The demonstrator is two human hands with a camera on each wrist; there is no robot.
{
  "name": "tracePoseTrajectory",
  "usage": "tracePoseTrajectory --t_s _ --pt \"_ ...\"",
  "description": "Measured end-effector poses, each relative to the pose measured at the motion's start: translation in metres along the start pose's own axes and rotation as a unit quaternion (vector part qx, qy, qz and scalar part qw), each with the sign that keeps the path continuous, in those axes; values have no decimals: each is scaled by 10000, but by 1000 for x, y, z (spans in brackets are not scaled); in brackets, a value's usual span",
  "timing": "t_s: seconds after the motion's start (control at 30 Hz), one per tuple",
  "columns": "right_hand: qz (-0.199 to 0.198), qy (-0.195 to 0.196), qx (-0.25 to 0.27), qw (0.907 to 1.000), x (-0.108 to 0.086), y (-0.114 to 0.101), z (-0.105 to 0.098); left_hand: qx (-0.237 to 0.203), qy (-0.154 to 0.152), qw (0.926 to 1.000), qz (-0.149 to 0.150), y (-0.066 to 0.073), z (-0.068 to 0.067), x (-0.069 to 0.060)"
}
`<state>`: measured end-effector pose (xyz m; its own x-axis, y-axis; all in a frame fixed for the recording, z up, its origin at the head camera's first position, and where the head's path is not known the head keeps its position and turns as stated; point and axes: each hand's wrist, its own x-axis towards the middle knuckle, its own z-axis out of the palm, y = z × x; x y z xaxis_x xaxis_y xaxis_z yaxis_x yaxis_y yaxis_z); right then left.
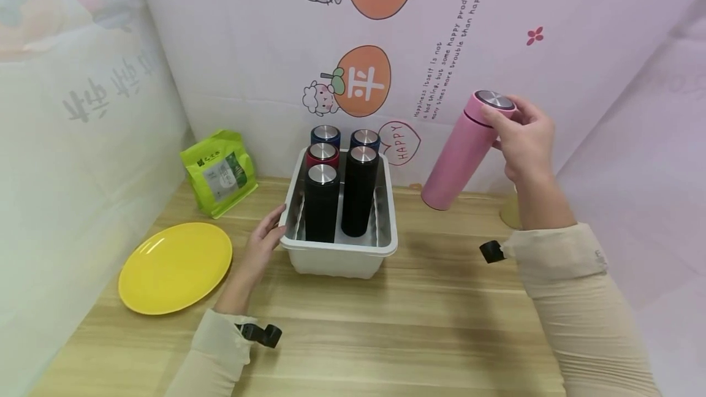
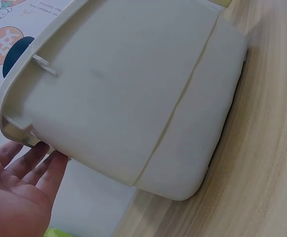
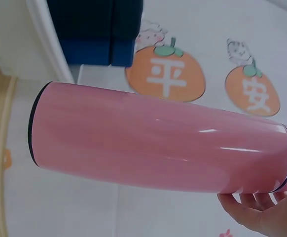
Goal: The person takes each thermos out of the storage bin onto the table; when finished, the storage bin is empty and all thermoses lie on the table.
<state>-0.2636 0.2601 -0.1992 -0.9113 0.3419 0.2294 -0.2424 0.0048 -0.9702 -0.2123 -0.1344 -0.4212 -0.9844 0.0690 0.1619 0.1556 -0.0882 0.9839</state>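
Observation:
My right hand [image 1: 526, 139] grips a pink thermos bottle [image 1: 455, 155] near its silver-topped lid. The bottle is held tilted in the air, its base apart from the table. In the right wrist view, the curled fingers [image 3: 254, 210] lie near the lid seam. My left hand [image 1: 261, 244] holds the left rim of a white bin [image 1: 336, 262]; its fingers [image 2: 52, 173] sit under the rim. Inside the bin stand several upright thermos bottles: a front black bottle [image 1: 322, 210], a taller black bottle [image 1: 360, 195], a red bottle [image 1: 322, 153] and two blue bottles [image 1: 365, 138].
A yellow plate [image 1: 175, 268] lies on the wooden table [image 1: 386, 336] at the left. Behind it stands a green packaged bag [image 1: 220, 173]. A yellowish object [image 1: 510, 212] is partly hidden by the right arm. Printed cloth walls [image 1: 248, 48] enclose the table.

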Motion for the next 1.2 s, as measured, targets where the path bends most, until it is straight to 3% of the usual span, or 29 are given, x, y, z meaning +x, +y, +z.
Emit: tracePoseTrajectory --t_s 0.37,0.6,0.73,0.93,1.2 --pt "402 560 -533 9962 26 40 -36 -25 -61 10000 58 0 0 0" --pt "178 1114 -1732 9784 49 79 -54 -93 19 10000 10 1 -1 -1" --pt "101 1245 -2046 9709 57 99 -63 -96 -14 10000 -8 2 0 -2" --pt "103 1384 -2177 9661 66 120 -73 -159 -21 9999 8 2 1 -2" --pt "307 1788 -1752 9677 79 142 -86 -86 -8 10000 -10 1 0 -2"
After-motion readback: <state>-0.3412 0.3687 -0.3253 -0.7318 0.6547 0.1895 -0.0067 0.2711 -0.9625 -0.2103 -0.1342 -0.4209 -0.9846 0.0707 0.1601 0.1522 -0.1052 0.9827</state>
